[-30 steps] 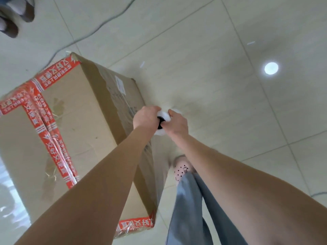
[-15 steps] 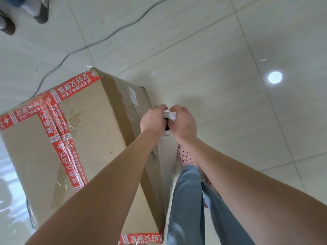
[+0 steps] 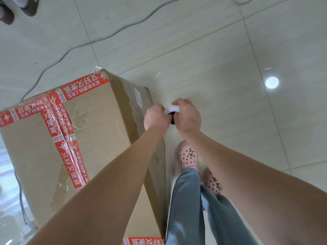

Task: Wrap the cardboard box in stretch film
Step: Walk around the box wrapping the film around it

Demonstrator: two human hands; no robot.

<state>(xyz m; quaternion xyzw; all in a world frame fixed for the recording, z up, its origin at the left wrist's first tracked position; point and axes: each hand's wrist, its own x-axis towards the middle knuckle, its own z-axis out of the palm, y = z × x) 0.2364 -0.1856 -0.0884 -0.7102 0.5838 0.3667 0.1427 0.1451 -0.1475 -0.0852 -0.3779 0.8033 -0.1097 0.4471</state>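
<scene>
A tall cardboard box (image 3: 99,124) with red printed tape crossing its top stands on the tiled floor at left. Clear stretch film (image 3: 167,175) lies along its right side wall. Just off that wall's upper edge, my left hand (image 3: 155,119) and my right hand (image 3: 188,117) both grip a white roll of stretch film (image 3: 172,110), seen end-on with its dark core showing between them. Most of the roll is hidden by my fingers.
My legs in grey trousers and pink perforated clogs (image 3: 188,155) stand right beside the box. A grey cable (image 3: 99,39) snakes over the floor behind the box. Another person's shoes (image 3: 16,9) are at the top left. A ceiling light reflects on the tiles (image 3: 272,82).
Both hands with the roll have shifted toward the near end of the box's right side as I step along it; the view has slid so the box sits lower and nearer.
</scene>
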